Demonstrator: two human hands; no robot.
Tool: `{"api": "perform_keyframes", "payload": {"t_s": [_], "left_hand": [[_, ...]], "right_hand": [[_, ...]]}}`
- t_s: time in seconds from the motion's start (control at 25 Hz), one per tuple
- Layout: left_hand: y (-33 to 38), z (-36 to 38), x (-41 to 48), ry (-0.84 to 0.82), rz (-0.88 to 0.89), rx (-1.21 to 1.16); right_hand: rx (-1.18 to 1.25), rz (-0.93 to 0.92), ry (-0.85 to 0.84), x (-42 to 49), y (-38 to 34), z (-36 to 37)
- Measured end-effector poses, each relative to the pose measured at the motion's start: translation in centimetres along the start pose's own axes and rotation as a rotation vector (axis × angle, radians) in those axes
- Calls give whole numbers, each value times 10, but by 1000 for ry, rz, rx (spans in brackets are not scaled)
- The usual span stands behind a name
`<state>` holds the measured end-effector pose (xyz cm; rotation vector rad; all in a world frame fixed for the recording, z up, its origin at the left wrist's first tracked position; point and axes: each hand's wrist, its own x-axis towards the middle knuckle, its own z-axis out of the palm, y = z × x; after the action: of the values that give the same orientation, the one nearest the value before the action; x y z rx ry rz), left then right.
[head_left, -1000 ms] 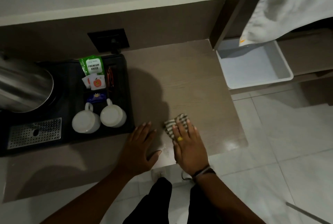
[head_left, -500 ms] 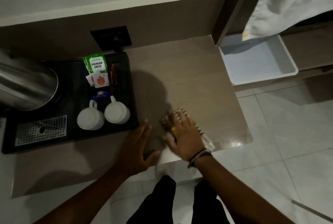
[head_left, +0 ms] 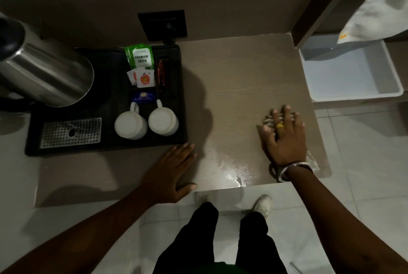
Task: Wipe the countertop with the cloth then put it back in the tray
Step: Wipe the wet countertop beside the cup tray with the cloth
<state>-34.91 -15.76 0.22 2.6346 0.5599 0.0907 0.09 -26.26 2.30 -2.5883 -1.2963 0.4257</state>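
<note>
Surface: a wood-grain countertop [head_left: 242,79] ran under a brown backsplash, with pale floor tiles below its near edge; a wet sheen showed on the near part of the top, which suggested wiping was under way.
Cloth: the striped cloth [head_left: 268,120] lay flat on the countertop near its right edge, mostly hidden under the palm, with a strip showing past the fingertips and another bit by the wrist.
Right hand: the right hand [head_left: 283,139] pressed down on the cloth with fingers spread wide and flat, not pinching it; that flat press seemed meant to push the cloth over the surface.
Left hand: the left hand [head_left: 171,171] rested palm down on the countertop just off the black tray's near corner, fingers extended and close together, holding nothing; it probably braced the body.
Black tray: the black tray [head_left: 106,148] held a steel kettle [head_left: 44,75], two upturned white cups [head_left: 145,123] and tea sachets [head_left: 140,64], well left of the wiped patch.
White tray: the white tray [head_left: 390,91] sat empty beyond the counter's right side, likely the cloth's home.
Stage: wiping, with the return not yet begun.
</note>
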Motion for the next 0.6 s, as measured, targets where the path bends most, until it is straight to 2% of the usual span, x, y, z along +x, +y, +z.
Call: {"api": "perform_keyframes", "payload": {"t_s": [0.08, 0.16, 0.24, 0.36, 0.44, 0.6], "left_hand": [[2, -2, 3, 1, 3, 2], [3, -1, 3, 14, 3, -9], [1, 1, 1, 30, 5, -11], [-1, 4, -1, 27, 6, -19], [-1, 4, -1, 29, 15, -8], [-3, 5, 0, 19, 26, 12]], "right_hand": [[-3, -230, -80, -8, -41, 16], [-129, -478, -145, -35, -70, 37], [-236, -656, -148, -47, -61, 44], [-373, -922, -171, -41, -8, 26], [-435, -1045, -172, -38, 14, 18], [-465, -1165, -156, -39, 8, 22]]}}
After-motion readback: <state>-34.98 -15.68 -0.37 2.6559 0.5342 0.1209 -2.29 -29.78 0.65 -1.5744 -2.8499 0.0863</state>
